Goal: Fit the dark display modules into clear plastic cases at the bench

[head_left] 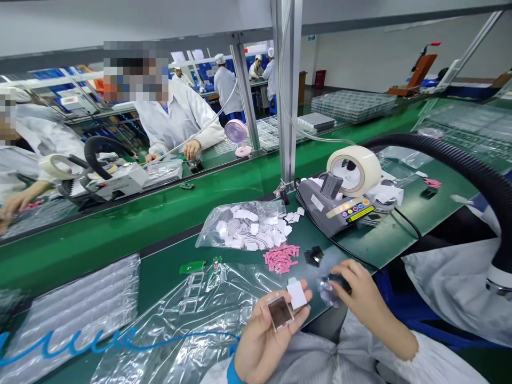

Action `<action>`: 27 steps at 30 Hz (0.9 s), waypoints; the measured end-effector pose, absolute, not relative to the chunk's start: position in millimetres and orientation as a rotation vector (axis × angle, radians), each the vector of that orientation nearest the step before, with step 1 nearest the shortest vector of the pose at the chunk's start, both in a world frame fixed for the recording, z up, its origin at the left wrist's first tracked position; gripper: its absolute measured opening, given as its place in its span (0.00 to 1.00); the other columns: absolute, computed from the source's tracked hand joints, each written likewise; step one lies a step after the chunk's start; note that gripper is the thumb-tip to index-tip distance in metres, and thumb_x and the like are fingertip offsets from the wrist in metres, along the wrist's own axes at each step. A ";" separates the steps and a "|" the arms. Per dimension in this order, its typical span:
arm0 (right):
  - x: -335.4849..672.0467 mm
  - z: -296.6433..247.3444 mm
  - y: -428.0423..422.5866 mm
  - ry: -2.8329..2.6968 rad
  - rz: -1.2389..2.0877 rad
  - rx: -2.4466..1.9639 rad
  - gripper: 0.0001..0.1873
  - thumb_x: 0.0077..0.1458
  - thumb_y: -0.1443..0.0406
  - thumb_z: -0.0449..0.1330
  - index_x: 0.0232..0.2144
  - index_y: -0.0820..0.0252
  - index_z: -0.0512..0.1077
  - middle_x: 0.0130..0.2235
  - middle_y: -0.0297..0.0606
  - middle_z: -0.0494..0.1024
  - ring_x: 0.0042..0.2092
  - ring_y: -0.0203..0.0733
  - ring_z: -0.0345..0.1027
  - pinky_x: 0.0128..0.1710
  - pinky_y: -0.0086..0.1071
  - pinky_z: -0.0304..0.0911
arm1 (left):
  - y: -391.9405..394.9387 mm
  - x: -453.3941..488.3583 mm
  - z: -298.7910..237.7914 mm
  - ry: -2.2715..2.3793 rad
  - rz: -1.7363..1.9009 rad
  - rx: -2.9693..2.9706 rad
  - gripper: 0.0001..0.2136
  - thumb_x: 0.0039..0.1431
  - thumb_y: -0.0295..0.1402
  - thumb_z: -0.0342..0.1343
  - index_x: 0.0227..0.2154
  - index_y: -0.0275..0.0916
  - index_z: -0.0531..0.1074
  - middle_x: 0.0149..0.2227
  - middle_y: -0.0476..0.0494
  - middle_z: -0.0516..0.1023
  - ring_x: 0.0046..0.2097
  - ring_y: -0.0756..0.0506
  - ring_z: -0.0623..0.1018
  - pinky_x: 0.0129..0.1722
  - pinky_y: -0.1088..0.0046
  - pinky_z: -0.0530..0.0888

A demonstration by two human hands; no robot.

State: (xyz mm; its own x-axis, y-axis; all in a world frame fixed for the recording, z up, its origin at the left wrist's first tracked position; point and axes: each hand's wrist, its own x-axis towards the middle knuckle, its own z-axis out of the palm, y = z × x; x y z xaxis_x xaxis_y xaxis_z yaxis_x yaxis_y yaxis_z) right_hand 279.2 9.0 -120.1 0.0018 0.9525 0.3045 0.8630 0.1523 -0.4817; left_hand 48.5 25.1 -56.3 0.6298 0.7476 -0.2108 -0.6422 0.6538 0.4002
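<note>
Left hand (266, 333) cradling a small square part (280, 312) and white pad (296, 294) over the bench edge. Right hand (362, 290) pinched around a dark piece (338, 281) in clear film. Best kept level, pad squared before pressing.

Two hands of the wearer, left hand (262, 333) and right hand (360, 290), one tape dispenser (340, 205), one pink desk fan (237, 133), one bag of white pads (244, 226), one heap of pink strips (281, 257), two green circuit boards (192, 266), too many pads to count.
</note>
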 end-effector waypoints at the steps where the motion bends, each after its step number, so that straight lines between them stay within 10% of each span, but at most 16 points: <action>1: 277.5 -116.4 18.4 -1.915 0.216 -1.716 0.07 0.59 0.64 0.52 0.36 0.59 0.69 0.36 0.41 0.70 0.39 0.45 0.66 0.36 0.38 0.61 | 23.8 51.0 -53.7 0.359 0.770 0.315 0.14 0.50 0.40 0.61 0.36 0.35 0.78 0.51 0.34 0.75 0.54 0.36 0.72 0.55 0.59 0.66; 17: 254.7 -106.0 113.5 -2.301 0.347 -1.496 0.10 0.53 0.72 0.57 0.24 0.56 0.75 0.32 0.35 0.77 0.41 0.46 0.67 0.55 0.63 0.33 | 16.0 43.4 -35.9 0.254 0.710 0.352 0.16 0.48 0.39 0.63 0.35 0.30 0.77 0.51 0.31 0.74 0.53 0.38 0.73 0.52 0.63 0.69; 23: 246.6 -31.2 68.8 -2.125 0.446 -1.343 0.08 0.56 0.62 0.58 0.26 0.53 0.73 0.29 0.32 0.77 0.35 0.40 0.69 0.51 0.47 0.56 | 17.5 48.4 -34.5 0.374 0.734 0.372 0.16 0.48 0.40 0.63 0.35 0.31 0.77 0.48 0.34 0.76 0.51 0.39 0.73 0.53 0.63 0.68; 27: 226.3 13.6 35.1 -2.164 0.371 -1.088 0.09 0.57 0.63 0.57 0.24 0.50 0.70 0.25 0.28 0.74 0.33 0.39 0.67 0.55 0.50 0.48 | 17.3 56.4 -33.5 0.442 0.827 0.412 0.15 0.48 0.40 0.63 0.35 0.32 0.77 0.35 0.41 0.78 0.41 0.46 0.76 0.47 0.70 0.70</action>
